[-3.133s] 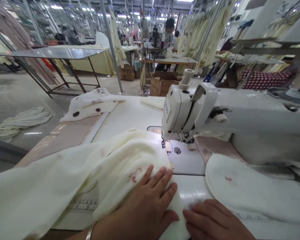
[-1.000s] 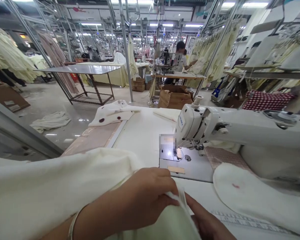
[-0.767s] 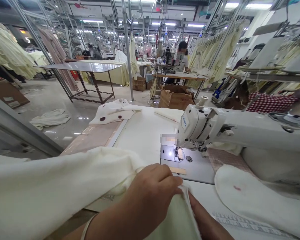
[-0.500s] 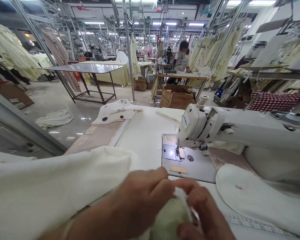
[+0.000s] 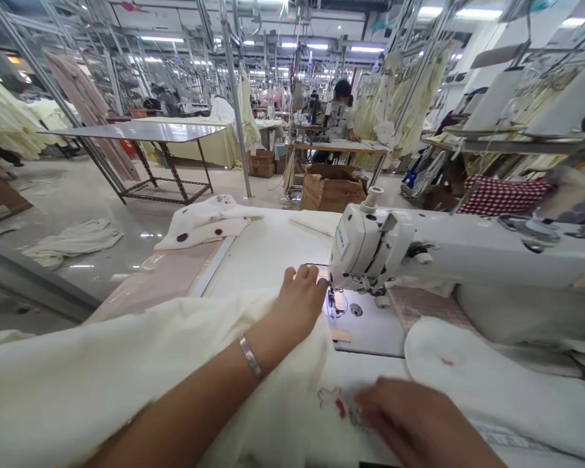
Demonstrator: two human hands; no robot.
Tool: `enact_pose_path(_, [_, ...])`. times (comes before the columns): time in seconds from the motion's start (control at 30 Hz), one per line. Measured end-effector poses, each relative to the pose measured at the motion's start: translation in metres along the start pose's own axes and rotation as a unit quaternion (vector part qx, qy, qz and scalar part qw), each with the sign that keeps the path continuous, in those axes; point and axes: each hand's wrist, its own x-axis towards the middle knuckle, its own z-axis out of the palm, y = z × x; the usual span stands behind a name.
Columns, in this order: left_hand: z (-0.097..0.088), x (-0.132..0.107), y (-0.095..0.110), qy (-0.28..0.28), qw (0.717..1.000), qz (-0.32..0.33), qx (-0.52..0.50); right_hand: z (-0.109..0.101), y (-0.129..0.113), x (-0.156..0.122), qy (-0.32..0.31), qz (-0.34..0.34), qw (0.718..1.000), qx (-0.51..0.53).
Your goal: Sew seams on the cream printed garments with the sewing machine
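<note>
Cream fabric (image 5: pixel 285 406) spreads over the near side of the sewing table (image 5: pixel 268 244), left of the needle area, running out of view at left and below; the left forearm hides part of it. Left hand (image 5: pixel 299 305) bends its fingers over the cloth beside the presser foot (image 5: pixel 331 303); whether it pinches, I cannot tell. Right hand (image 5: pixel 414 416) is blurred near a reddish motif (image 5: pixel 340 408), its grip unclear. Beyond it, a rounded cloth piece (image 5: pixel 487 370) is cut off at right.
</note>
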Motion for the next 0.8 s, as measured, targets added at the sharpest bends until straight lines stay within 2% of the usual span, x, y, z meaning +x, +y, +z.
enact_pose_path(0.1, [-0.003,-0.023,0.014,0.002,0.998,-0.039,-0.042,-0.004,0.020,0.036,0.018,-0.007,0.996,-0.089])
enact_pose_path(0.2, [0.007,-0.044,0.025,0.007,0.989,-0.057,-0.138,0.003,0.027,0.061,0.022,-0.062,0.991,-0.118])
enact_pose_path(0.33, [0.024,-0.055,0.025,0.083,0.965,-0.105,-0.225,0.017,0.027,0.070,0.023,-0.129,0.984,-0.123])
enact_pose_path(0.37, [0.025,-0.055,0.024,0.088,0.963,-0.110,-0.230,0.020,0.027,0.069,0.026,-0.140,0.982,-0.123])
enact_pose_path(0.6, [0.016,-0.064,0.030,0.003,0.993,-0.005,-0.119,0.012,0.046,0.058,0.026,-0.162,0.980,-0.110])
enact_pose_path(0.8, [0.009,-0.068,0.027,-0.038,0.992,0.009,-0.120,0.017,0.072,0.064,0.065,-0.074,0.982,-0.163])
